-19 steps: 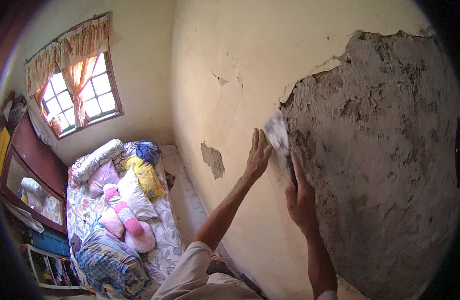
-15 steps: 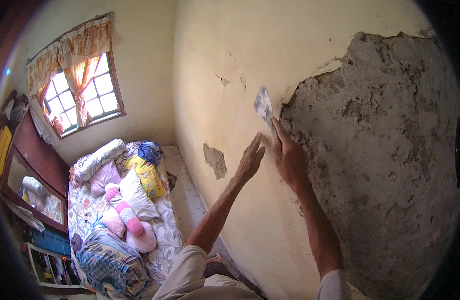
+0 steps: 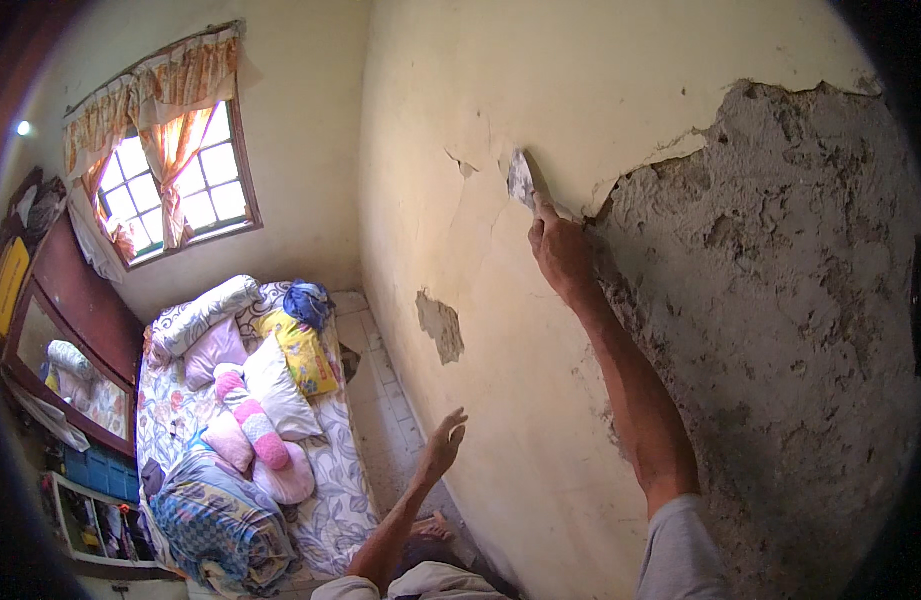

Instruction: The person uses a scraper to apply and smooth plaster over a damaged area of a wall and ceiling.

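My right hand (image 3: 563, 255) grips the handle of a putty knife (image 3: 522, 182), whose flat blade is smeared grey and white. The blade is up at the cream wall (image 3: 526, 350), left of the bare patch; whether its edge touches the paint I cannot tell. Rough grey plaster (image 3: 761, 300) lies exposed to the right of that hand, bordered by a ragged paint edge. My left hand (image 3: 443, 445) is lower, in front of the wall, fingers apart and holding nothing. Above it is a small chipped patch (image 3: 441, 327). Cracked, lifting paint (image 3: 463, 164) shows left of the blade.
To the left stands a bed (image 3: 331, 500) heaped with pillows (image 3: 281, 385) and a crumpled blanket (image 3: 221, 520). A mirrored cabinet (image 3: 76, 370) is beyond it. A curtained window (image 3: 186, 180) is in the far wall. Floor tiles (image 3: 386, 380) run between bed and wall.
My left hand has dropped down and left, away from the right hand. My right hand has raised the putty knife slightly, its blade now tilted more against the wall. The view has shifted a little.
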Motion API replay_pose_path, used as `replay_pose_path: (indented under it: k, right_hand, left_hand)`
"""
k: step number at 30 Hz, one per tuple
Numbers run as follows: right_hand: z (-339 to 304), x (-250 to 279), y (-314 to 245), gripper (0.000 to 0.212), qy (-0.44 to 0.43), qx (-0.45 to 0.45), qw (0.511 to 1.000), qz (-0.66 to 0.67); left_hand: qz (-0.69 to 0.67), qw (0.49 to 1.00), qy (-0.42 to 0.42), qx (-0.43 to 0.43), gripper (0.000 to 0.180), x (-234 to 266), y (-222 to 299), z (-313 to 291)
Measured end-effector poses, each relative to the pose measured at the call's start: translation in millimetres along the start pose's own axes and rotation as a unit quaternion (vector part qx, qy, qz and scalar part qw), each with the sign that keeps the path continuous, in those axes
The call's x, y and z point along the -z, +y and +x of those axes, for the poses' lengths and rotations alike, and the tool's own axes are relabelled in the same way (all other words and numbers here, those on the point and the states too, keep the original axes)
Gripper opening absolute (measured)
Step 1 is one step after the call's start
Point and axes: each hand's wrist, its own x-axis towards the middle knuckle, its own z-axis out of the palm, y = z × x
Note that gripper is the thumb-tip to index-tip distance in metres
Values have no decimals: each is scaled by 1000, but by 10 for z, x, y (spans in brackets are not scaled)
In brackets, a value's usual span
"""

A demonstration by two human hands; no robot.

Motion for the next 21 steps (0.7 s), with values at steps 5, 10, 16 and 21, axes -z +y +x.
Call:
replay_pose_path:
  k: [5, 10, 16, 21]
  right_hand:
    - [-109, -110, -125, 52, -25, 27, 996, -87]
    - [-231, -217, -97, 55, -10, 44, 990, -136]
    - [-39, -27, -99, 49, -30, -8, 998, 53]
    - [122, -22, -70, 42, -16, 2, 999, 36]
  left_hand:
    - [-3, 999, -25, -30, 35, -190, -194, -166]
    - [-27, 997, -68, 3, 37, -263, -44, -276]
    - [-80, 995, -50, 16, 37, -140, -524, -500]
    - [27, 997, -62, 36, 36, -83, -605, -594]
